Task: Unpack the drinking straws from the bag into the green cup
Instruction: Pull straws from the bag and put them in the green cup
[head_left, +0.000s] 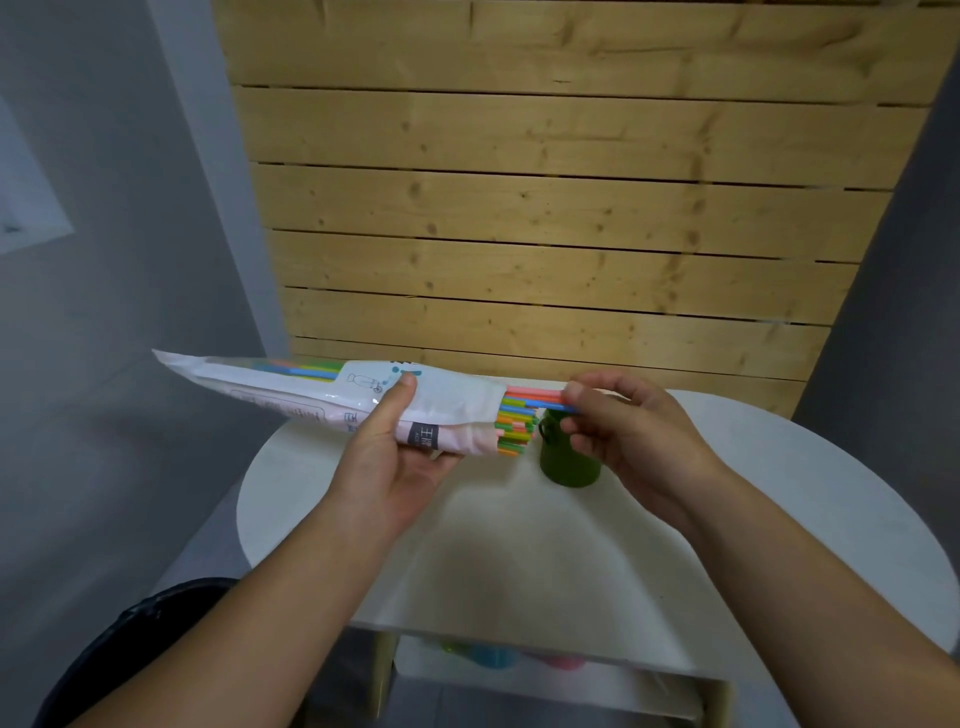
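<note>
Many multicoloured straws (516, 423) in bag (291, 387), left grip (397, 457) holds it, right grip (626, 434) pinches some

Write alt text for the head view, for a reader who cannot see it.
The right hand pinches a few coloured straws sticking out of a plastic bag that the left hand holds above a white table. A green cup stands on the table below the straws.

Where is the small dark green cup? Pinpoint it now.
Head view: the small dark green cup stands on the round white table, partly behind the right hand, below the coloured straws it pinches from the plastic bag.
</note>
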